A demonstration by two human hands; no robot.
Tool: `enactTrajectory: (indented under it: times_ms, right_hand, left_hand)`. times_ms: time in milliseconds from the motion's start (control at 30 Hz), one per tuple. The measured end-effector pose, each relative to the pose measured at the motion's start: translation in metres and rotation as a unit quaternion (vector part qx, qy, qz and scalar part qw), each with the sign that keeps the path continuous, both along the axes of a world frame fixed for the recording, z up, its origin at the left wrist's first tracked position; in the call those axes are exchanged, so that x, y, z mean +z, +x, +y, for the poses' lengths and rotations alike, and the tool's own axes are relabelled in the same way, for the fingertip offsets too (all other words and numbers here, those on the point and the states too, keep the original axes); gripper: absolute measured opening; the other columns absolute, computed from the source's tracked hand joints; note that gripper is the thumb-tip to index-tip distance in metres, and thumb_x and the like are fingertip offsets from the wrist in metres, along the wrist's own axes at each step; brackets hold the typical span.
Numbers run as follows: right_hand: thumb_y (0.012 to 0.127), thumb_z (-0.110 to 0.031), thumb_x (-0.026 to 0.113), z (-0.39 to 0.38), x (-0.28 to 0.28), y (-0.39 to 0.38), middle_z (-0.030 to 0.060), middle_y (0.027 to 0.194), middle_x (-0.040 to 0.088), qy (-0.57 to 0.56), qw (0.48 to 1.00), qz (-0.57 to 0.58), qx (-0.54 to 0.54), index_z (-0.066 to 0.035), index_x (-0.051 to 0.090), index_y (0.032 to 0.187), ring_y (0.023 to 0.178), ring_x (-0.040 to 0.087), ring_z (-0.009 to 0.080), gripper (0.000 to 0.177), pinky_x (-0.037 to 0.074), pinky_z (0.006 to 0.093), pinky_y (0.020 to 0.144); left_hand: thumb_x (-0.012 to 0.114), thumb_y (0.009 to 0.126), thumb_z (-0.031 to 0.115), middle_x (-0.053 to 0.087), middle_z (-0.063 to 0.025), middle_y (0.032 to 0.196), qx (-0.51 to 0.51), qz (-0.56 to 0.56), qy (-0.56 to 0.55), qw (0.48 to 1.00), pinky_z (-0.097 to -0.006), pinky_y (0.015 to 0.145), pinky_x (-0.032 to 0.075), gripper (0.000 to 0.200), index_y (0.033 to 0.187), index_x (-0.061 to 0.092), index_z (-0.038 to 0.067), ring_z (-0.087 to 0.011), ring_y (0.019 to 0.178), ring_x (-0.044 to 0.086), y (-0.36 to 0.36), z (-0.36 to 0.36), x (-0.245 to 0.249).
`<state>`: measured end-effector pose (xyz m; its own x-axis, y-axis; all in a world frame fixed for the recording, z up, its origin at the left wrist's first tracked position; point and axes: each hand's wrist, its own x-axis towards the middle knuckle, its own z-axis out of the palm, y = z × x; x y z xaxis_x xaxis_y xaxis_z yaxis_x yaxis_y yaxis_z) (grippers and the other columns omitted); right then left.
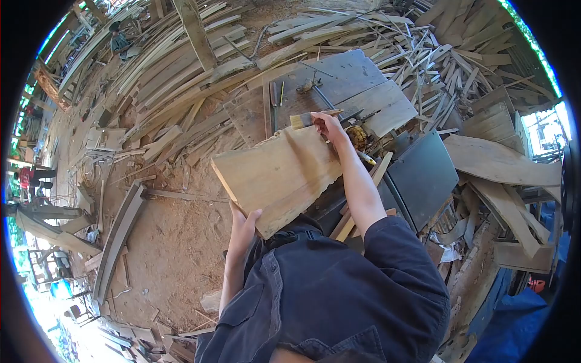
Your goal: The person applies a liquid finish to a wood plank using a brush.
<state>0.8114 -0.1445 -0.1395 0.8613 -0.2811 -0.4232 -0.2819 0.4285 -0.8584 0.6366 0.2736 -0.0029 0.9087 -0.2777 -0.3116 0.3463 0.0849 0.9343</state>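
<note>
Head view. I log a pale wooden slab [278, 172], held tilted in front of the chest with its broad face up.

Left hand [242, 225]: clasped on the slab's near corner, with the fingers closed over the edge from below.

Right hand [330, 126]: at the slab's far edge, closed round the handle of a paintbrush [302, 119]. The bristles lie along that far edge. I cannot tell whether they touch the wood.

Around the slab:
- Just beyond its far edge is a dark workbench [345, 75] carrying small tools, too small to name.
- To its right is a dark flat panel [423, 175].
- Beyond it and to its left are heaps of wood offcuts [181, 54].
- Left of it and lower is bare ground covered in sawdust [175, 242].
- Well apart from it, at the far left, stands a person in red [24, 178].
</note>
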Motion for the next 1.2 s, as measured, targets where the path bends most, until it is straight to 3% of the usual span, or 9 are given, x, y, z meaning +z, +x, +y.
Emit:
enactTrajectory:
  times_ms: [167, 233, 300, 500, 567, 667, 1033, 1100, 1200]
  right_hand:
    - [0.085, -0.025, 0.081, 0.003, -0.003, 0.007, 0.0101, 0.074, 0.073, -0.370, 0.915, 0.144, 0.076, -0.001, 0.071, 0.086, 0.062, 0.073, 0.0197, 0.027, 0.060, 0.0359, 0.060]
    - [0.087, -0.023, 0.072, 0.018, 0.011, 0.006, 0.0192, 0.093, 0.077, -0.662, 0.745, 0.076, -0.001, -0.005, 0.074, 0.105, 0.091, 0.077, 0.0351, 0.026, 0.061, 0.0469, 0.080]
    - [0.088, -0.024, 0.065, 0.021, 0.011, 0.008, 0.0229, 0.098, 0.076, -0.649, 0.755, 0.089, 0.026, -0.013, 0.076, 0.111, 0.096, 0.074, 0.0418, 0.027, 0.058, 0.0508, 0.089]
    - [0.089, -0.025, 0.065, 0.020, -0.008, 0.011, 0.0237, 0.092, 0.076, -0.384, 0.922, 0.042, -0.038, -0.005, 0.076, 0.103, 0.086, 0.076, 0.0389, 0.027, 0.060, 0.0464, 0.085]
    - [0.089, -0.023, 0.066, 0.015, -0.029, 0.009, 0.0230, 0.080, 0.075, -0.563, 0.820, 0.061, -0.081, 0.003, 0.075, 0.092, 0.070, 0.076, 0.0346, 0.028, 0.062, 0.0428, 0.076]
    - [0.092, -0.022, 0.065, 0.020, -0.027, -0.009, 0.0154, 0.061, 0.071, -0.529, 0.847, 0.041, -0.041, 0.006, 0.074, 0.082, 0.052, 0.072, 0.0236, 0.031, 0.060, 0.0350, 0.054]
    - [0.089, -0.018, 0.061, 0.028, 0.019, -0.096, 0.0175, 0.057, 0.068, -0.534, 0.836, 0.124, 0.023, 0.008, 0.070, 0.069, 0.049, 0.070, 0.0244, 0.034, 0.061, 0.0375, 0.051]
    - [0.085, -0.015, 0.060, 0.024, 0.053, -0.121, 0.0193, 0.063, 0.072, -0.454, 0.845, 0.229, 0.165, 0.010, 0.073, 0.075, 0.066, 0.077, 0.0297, 0.029, 0.064, 0.0416, 0.066]
    - [0.081, -0.013, 0.064, 0.010, 0.083, -0.140, 0.0229, 0.074, 0.075, -0.445, 0.711, 0.347, 0.420, 0.013, 0.073, 0.081, 0.070, 0.078, 0.0309, 0.028, 0.065, 0.0405, 0.069]
  left_hand:
    - [0.059, 0.093, 0.000, 0.042, -0.0203, 0.145, -0.001, 0.007, 0.002, 1.000, -0.0376, 0.117, 0.037, 0.074, 0.154, 0.019, -0.001, -0.0270, 0.138, 0.045, 0.001, -0.001, -0.001]
    - [0.059, 0.092, 0.000, 0.042, -0.0206, 0.146, -0.002, 0.001, 0.014, 1.000, -0.0379, 0.117, 0.037, 0.074, 0.154, 0.019, -0.002, -0.0275, 0.139, 0.045, 0.000, 0.000, 0.000]
    - [0.059, 0.092, 0.000, 0.042, -0.0208, 0.146, -0.002, 0.007, 0.005, 1.000, -0.0380, 0.117, 0.037, 0.074, 0.155, 0.018, -0.002, -0.0277, 0.139, 0.045, 0.002, -0.001, 0.002]
    - [0.059, 0.092, 0.000, 0.041, -0.0214, 0.147, 0.003, 0.002, 0.006, 1.000, -0.0382, 0.118, 0.037, 0.077, 0.156, 0.017, -0.002, -0.0280, 0.140, 0.044, 0.001, 0.001, -0.003]
    - [0.060, 0.091, 0.000, 0.041, -0.0215, 0.147, 0.003, 0.000, 0.005, 1.000, -0.0382, 0.118, 0.037, 0.077, 0.156, 0.017, -0.003, -0.0279, 0.140, 0.044, 0.000, 0.000, -0.003]
    - [0.060, 0.091, 0.001, 0.041, -0.0216, 0.147, 0.006, -0.010, 0.019, 1.000, -0.0381, 0.118, 0.037, 0.077, 0.156, 0.017, -0.003, -0.0282, 0.140, 0.044, 0.000, -0.001, -0.001]
    - [0.061, 0.091, 0.001, 0.042, -0.0219, 0.146, 0.003, -0.003, 0.015, 1.000, -0.0376, 0.117, 0.037, 0.078, 0.155, 0.019, -0.003, -0.0279, 0.139, 0.044, 0.001, 0.002, -0.008]
    - [0.061, 0.091, 0.001, 0.042, -0.0219, 0.147, 0.004, -0.005, 0.015, 1.000, -0.0375, 0.118, 0.036, 0.078, 0.156, 0.019, -0.003, -0.0278, 0.139, 0.044, 0.001, 0.002, -0.008]
    - [0.061, 0.090, 0.000, 0.041, -0.0218, 0.147, 0.005, -0.003, 0.010, 1.000, -0.0374, 0.118, 0.036, 0.078, 0.156, 0.018, -0.003, -0.0277, 0.139, 0.044, 0.001, 0.000, 0.002]
